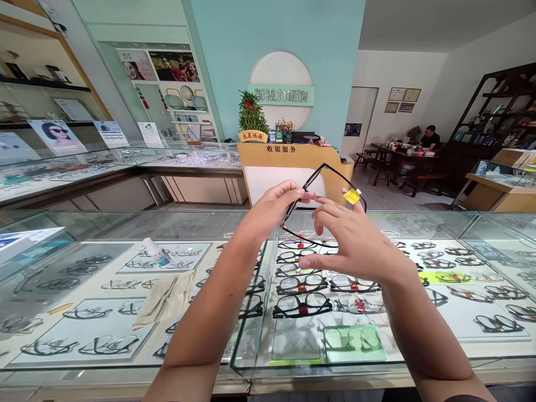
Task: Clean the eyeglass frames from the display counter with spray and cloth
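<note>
Head view: my left fingers are closed in a pinch on a pair of black-framed glasses, held up in the air above the glass-topped surface. Right fingers reach in from the other side, partly bent, thumb standing wide of them; the index tip meets the left fingertips. Cannot tell how firmly the right side bears on the frame. One corner of the glasses rises above both sets of fingers; the lower edge passes behind my right hand. Yellow tag on the frame, just past the right knuckles.

Below the right fingers, toward me: a translucent green sheet. Rows of spectacles under the glass, directly below my fingers, several with red at the bridge. Left of and lower than my left fingers, a rumpled beige cloth; past it, farther left, a small white bottle.

Beyond the fingertips: a wood-toned service desk with a leafy plant on top, and a round wall sign above. Farther off, right of my fingers, a seated person.
</note>
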A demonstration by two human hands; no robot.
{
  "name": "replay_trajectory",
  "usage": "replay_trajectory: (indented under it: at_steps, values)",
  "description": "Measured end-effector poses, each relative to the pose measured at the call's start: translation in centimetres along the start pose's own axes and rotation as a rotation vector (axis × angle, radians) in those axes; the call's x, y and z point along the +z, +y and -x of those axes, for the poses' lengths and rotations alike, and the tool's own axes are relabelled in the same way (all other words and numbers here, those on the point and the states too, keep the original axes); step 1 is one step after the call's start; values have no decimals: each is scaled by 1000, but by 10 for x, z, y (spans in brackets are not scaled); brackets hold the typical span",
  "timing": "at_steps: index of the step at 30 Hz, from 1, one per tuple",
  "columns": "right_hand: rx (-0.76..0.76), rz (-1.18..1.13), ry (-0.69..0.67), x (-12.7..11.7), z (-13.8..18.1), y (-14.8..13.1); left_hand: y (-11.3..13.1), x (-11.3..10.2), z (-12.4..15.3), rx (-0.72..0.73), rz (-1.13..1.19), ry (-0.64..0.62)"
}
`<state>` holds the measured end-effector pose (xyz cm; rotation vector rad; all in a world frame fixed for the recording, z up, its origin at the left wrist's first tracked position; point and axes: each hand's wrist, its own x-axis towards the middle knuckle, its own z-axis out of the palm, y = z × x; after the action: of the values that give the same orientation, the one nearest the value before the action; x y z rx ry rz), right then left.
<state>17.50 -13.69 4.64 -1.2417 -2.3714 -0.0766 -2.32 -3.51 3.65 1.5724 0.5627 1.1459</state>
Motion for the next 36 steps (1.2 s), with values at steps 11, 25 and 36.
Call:
replay_trajectory:
  at_steps: [11,25,36]
  values:
    - [38,-211,126,11,-9,14,-11,2,-2,46,-23,-47]
    - [165,-191,286,21,-21,13,-15,20,-2,25,147,-35]
    - [74,-310,304,14,-18,19,-15,15,-2,-18,145,9]
